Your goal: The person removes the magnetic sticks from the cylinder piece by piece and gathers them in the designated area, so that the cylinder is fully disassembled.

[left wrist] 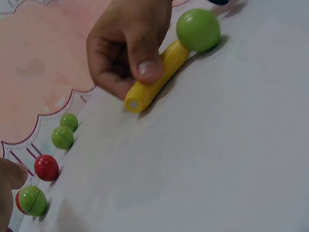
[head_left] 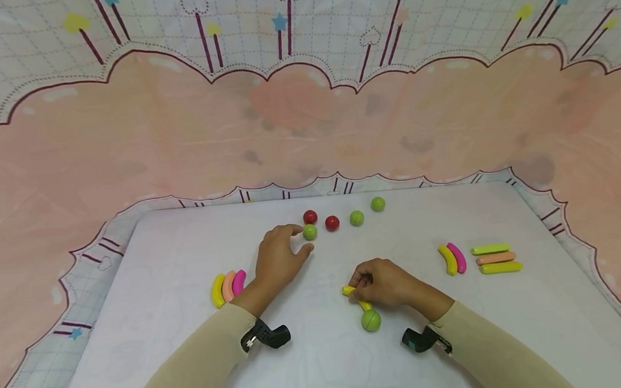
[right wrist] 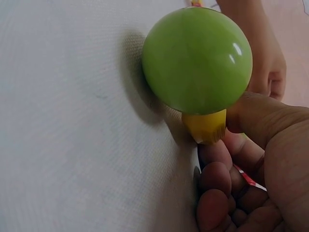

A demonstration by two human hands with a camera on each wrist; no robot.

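My right hand (head_left: pixel 384 282) pinches a yellow magnetic stick (left wrist: pixel 169 65) between thumb and fingers, low over the white table. One end of the stick meets a green ball (head_left: pixel 370 320); the other end shows a small metal dot in the left wrist view. The right wrist view shows this ball (right wrist: pixel 197 60) large, with the yellow end against it. Farther forward, my left hand (head_left: pixel 279 253) has thumb and index finger spread apart beside another green ball (head_left: pixel 310 232). The index fingertip is right at that ball.
Near the back edge lie two red balls (head_left: pixel 332 223) and two more green balls (head_left: pixel 356 218). Curved yellow, orange and pink pieces (head_left: pixel 228 287) rest at left. At right are a curved yellow and pink pair (head_left: pixel 457 257) and several straight sticks (head_left: pixel 496 258).
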